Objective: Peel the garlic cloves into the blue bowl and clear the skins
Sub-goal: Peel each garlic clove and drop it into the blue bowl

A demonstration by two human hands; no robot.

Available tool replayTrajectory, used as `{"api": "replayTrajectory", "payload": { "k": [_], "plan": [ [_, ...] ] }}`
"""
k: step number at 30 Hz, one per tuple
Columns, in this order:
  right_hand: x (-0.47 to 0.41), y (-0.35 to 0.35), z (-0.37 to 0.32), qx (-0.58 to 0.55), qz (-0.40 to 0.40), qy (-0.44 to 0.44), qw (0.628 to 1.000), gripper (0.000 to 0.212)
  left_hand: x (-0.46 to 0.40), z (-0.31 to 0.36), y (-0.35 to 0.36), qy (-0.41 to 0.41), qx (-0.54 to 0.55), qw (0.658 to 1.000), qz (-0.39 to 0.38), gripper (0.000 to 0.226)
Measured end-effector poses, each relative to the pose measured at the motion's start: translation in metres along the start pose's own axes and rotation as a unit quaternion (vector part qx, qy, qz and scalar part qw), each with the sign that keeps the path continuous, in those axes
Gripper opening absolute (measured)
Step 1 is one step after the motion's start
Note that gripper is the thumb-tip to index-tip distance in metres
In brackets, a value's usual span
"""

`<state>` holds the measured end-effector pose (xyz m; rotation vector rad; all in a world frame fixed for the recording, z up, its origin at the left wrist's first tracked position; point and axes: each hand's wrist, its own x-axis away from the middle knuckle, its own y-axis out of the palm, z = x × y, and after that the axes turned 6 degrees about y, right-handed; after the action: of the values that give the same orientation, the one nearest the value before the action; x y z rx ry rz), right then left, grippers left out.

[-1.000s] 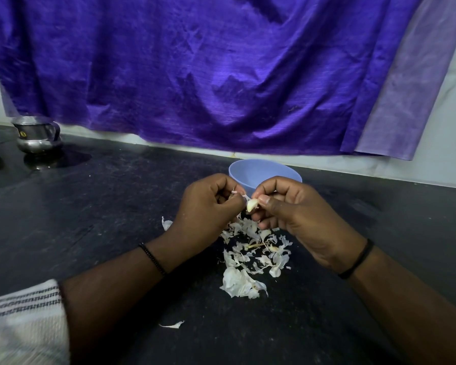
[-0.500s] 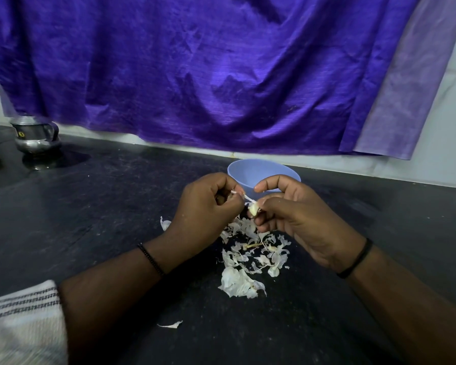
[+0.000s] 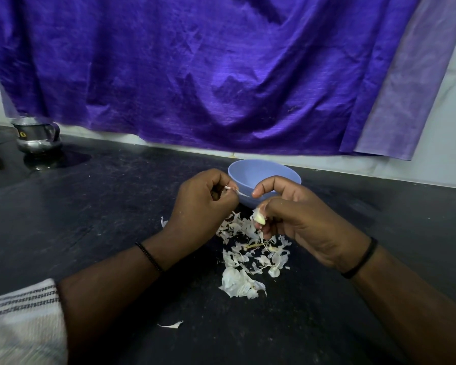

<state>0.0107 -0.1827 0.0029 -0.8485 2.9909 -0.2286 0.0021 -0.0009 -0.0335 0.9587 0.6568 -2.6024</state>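
Nearest, skins [image 3: 250, 259] litter the dark counter [image 3: 103, 233]. Above them, the right hand [image 3: 303, 222] pinches a clove [image 3: 259, 217] in curled fingers; the left hand [image 3: 200, 206] pinches a strip of skin [image 3: 238, 192]. Just beyond sits the bowl [image 3: 263, 172].

Your bowl [image 3: 264, 173] sits on the counter [image 3: 116, 219], just behind both your hands. The skins [image 3: 250, 259] lie heaped on the counter before the bowl, between your forearms. A metal pot [image 3: 36, 135] stands far left at the back, under the hanging cloth [image 3: 195, 75].
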Motion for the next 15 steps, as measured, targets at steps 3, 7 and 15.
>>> {"api": "replayTrajectory", "payload": {
  "k": [3,7,15],
  "plan": [
    [-0.0013,-0.0015,0.0015,0.007,0.021,-0.017,1.0,0.018,0.0003,0.0011,-0.0006,0.001,-0.029,0.999,-0.035,0.011],
    [-0.0029,-0.0038,0.0041,0.016,0.059,-0.043,0.997,0.021,0.0027,-0.0016,0.0027,0.021,-0.06,0.995,-0.079,0.035],
    [-0.0035,-0.0067,0.0045,0.0,0.078,-0.081,0.994,0.017,0.0039,0.0008,0.0013,0.037,-0.023,0.997,-0.067,0.017]
  ]
}}
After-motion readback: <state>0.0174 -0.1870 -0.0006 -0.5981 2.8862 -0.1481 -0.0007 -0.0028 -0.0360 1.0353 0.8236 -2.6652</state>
